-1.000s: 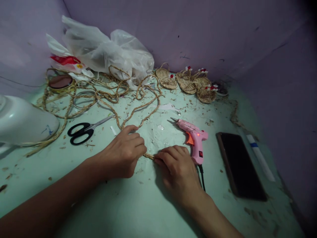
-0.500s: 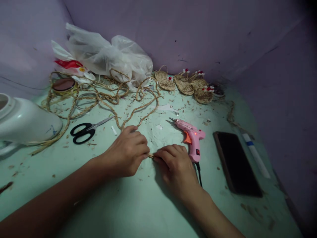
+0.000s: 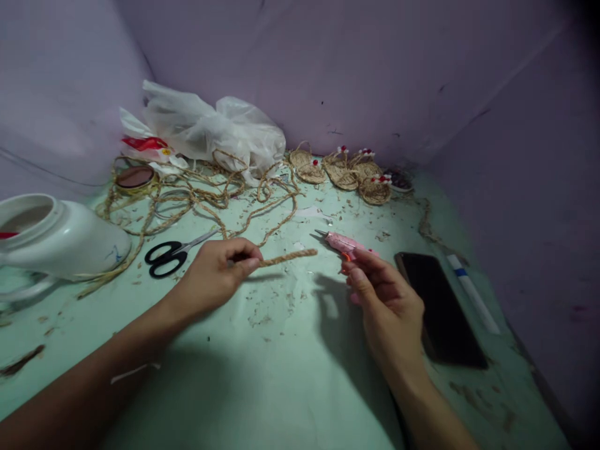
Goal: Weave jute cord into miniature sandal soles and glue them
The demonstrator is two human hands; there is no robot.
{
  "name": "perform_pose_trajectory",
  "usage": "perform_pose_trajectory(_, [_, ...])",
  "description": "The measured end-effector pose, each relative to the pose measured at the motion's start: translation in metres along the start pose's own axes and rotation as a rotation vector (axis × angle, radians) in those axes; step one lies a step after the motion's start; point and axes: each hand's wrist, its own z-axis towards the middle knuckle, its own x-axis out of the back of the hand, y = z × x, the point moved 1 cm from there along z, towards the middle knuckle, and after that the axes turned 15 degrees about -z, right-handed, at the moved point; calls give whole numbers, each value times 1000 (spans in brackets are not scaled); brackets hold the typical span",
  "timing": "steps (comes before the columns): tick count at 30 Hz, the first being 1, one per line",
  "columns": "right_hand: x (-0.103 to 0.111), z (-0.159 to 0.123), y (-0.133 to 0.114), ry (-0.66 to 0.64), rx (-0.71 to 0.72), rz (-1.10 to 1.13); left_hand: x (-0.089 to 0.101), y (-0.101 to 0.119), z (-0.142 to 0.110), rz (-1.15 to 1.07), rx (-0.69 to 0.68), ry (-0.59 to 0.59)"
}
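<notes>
My left hand [image 3: 222,269] is closed in a pinch on a braided straw cord [image 3: 290,257]; a short free end sticks out to the right, just above the table. Loops of the same cord run back behind that hand. My right hand [image 3: 387,306] hovers at the pink glue gun [image 3: 342,242], its fingers loosely curled and the thumb apart from them. The hand hides most of the gun's handle; the nozzle points left. Black-handled scissors [image 3: 171,255] lie to the left of my left hand.
At left a white jug [image 3: 89,240] lies on its side. Behind are a plastic bag [image 3: 197,128], a tape roll [image 3: 135,178] and several woven straw pieces with beads [image 3: 344,174]. A phone [image 3: 440,309] and a white pen [image 3: 473,294] lie right. Straw scraps litter the table [image 3: 281,387].
My right hand has let go of the cord and moved right to the glue gun. My left hand still holds the cord, whose end now shows. The view has tilted up slightly.
</notes>
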Motion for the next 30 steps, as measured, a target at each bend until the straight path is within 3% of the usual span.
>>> perform_pose_trajectory(3, [-5,-2,1,-140,-119,177,1,-1,1,-271,188,29])
perform_pose_trajectory(6, [-10,-8,0,-321,-184,331,-5,-6,-1,-485,341,-31])
perform_pose_trajectory(11, [-20,-15,1,-458,-310,472,-14,-11,-4,-554,435,-136])
perform_pose_trajectory(21, [-23,-12,1,-408,-426,574,-19,-4,-6,-367,415,-219])
perform_pose_trajectory(30, [-23,-13,4,-339,-383,496,-20,-3,-6,-256,360,-250])
